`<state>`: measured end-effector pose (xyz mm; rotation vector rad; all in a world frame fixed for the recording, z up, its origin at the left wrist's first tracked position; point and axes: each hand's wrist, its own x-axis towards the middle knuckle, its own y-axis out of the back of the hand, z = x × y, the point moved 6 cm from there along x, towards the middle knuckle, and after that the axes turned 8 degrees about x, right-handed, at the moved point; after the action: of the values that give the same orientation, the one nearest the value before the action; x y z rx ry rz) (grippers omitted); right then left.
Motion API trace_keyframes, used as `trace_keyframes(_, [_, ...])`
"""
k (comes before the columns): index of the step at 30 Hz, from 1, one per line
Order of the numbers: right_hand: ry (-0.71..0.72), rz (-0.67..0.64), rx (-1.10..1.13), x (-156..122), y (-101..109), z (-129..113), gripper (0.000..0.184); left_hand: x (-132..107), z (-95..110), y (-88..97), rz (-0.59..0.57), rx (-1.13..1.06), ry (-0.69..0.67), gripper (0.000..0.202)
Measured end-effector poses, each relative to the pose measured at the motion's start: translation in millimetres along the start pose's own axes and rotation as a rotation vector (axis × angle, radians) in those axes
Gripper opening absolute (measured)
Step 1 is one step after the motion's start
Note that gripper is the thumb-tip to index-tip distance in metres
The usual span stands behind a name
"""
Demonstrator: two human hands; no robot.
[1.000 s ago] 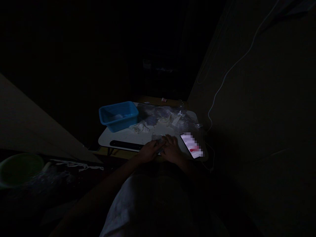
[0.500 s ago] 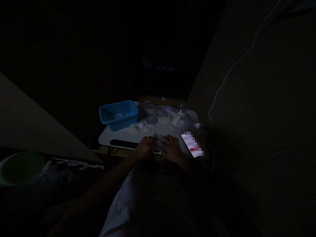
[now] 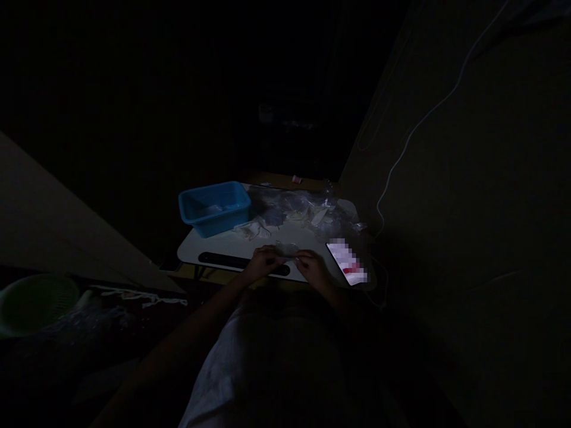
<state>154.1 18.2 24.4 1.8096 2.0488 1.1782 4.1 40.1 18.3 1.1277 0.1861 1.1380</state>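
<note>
The left hand [image 3: 266, 265] and right hand [image 3: 312, 268] pinch a small clear plastic piece [image 3: 286, 249] between them, above the near part of the white tabletop [image 3: 223, 246]. A blue plastic tub [image 3: 214, 208] sits far left, crumpled plastic bags [image 3: 303, 208] lie far right, and a phone [image 3: 347, 261] lies just right of the right hand.

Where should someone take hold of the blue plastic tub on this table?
Likely its left rim, from above: the blue plastic tub stands upright, open-topped, with a lipped edge, while crumpled white material lies by its near side.
</note>
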Motion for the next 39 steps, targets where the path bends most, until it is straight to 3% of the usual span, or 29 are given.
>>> trace_keyframes(7, [-0.242,-0.029,0.163,16,-4,21,0.023,3,-13,-5.0,-0.087,0.123,0.144,0.02])
trace_keyframes(18, [-0.246,0.026,-0.068,25,-10,37,0.031,1,-9,0.4,-0.1,0.316,0.289,0.018])
trace_keyframes(24, [-0.282,-0.023,-0.214,30,-11,34,0.033,-1,-8,9.6,-0.048,0.422,0.28,0.026])
trace_keyframes(27, [-0.272,-0.031,-0.249,31,-11,33,0.033,1,7,12.4,-0.034,0.439,0.164,0.036])
trace_keyframes(31, [-0.256,-0.017,-0.247,30,-10,33,0.032,-1,31,-2.4,-0.11,0.455,-0.067,0.05])
trace_keyframes(39, [-0.286,-0.022,-0.265,28,-4,23,0.034,-10,25,-28.4,-0.199,0.584,-0.027,0.056])
